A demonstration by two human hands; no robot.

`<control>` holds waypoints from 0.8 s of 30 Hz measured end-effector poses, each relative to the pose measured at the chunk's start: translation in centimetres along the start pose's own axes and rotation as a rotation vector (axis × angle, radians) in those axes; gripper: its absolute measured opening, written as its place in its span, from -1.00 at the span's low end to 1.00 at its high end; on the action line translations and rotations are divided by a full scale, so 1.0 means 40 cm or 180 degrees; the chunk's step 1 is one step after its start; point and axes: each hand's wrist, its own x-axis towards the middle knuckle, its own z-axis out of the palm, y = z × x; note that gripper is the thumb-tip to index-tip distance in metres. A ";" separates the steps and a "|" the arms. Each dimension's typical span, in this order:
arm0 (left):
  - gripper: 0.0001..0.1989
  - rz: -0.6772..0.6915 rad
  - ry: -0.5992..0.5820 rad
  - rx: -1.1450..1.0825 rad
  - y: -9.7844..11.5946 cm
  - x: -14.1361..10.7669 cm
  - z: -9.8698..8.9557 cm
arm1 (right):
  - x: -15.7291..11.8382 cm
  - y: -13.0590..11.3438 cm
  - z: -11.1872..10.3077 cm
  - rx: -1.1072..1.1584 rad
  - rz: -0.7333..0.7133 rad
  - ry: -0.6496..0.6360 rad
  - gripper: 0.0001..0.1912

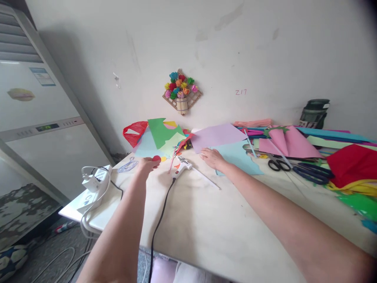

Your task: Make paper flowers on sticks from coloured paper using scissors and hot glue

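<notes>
My left hand (146,164) is closed on a small red paper circle (156,158), held at the fingertips over the left part of the table. A yellow paper piece (163,159) lies just past it. With fingers stretched out, my right hand (211,158) rests by the lilac paper sheet (216,136) and the left edge of the light blue sheet (240,163). Between both hands a white hot glue gun (183,166) lies on the table, its black cord running toward me. A thin pale stick (207,178) extends to the right of the gun.
A white power strip (96,188) with cables sits at the left edge. Black-handled scissors (279,165), a larger dark blue-handled pair (313,173) and stacked coloured paper (303,143) lie on the right. A dark bottle (314,114) stands behind. Green paper (163,133) lies at the back.
</notes>
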 end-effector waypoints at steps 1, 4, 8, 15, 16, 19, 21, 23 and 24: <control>-0.68 0.0111 -0.0105 -0.0272 0.035 -0.009 0.009 | -0.004 -0.004 -0.007 0.0184 0.0060 0.0087 -0.61; -0.65 0.0442 -0.0791 -0.1771 0.164 -0.048 0.059 | -0.023 -0.008 -0.026 0.1202 0.0312 0.0295 -0.61; -0.64 0.0766 -0.1459 -0.2037 0.316 -0.121 0.163 | -0.061 0.019 -0.047 0.2789 0.0375 0.0798 -0.57; -0.65 0.0810 -0.1744 -0.2727 0.425 -0.218 0.325 | -0.154 0.126 -0.097 0.3166 0.0638 0.1345 -0.69; -0.64 0.0764 -0.1759 -0.2873 0.430 -0.227 0.342 | -0.164 0.142 -0.104 0.3068 0.0667 0.1312 -0.68; -0.64 0.0661 -0.1686 -0.3191 0.437 -0.245 0.388 | -0.181 0.204 -0.127 0.2474 0.0948 0.1277 -0.68; -0.65 0.0613 -0.1652 -0.3272 0.437 -0.254 0.414 | -0.190 0.256 -0.144 0.1653 0.1473 0.1450 -0.71; -0.66 0.0586 -0.1641 -0.3278 0.435 -0.262 0.435 | -0.204 0.310 -0.159 0.0741 0.2134 0.1585 -0.71; -0.66 0.0584 -0.1647 -0.3266 0.435 -0.265 0.444 | -0.213 0.336 -0.165 0.0349 0.2343 0.1533 -0.69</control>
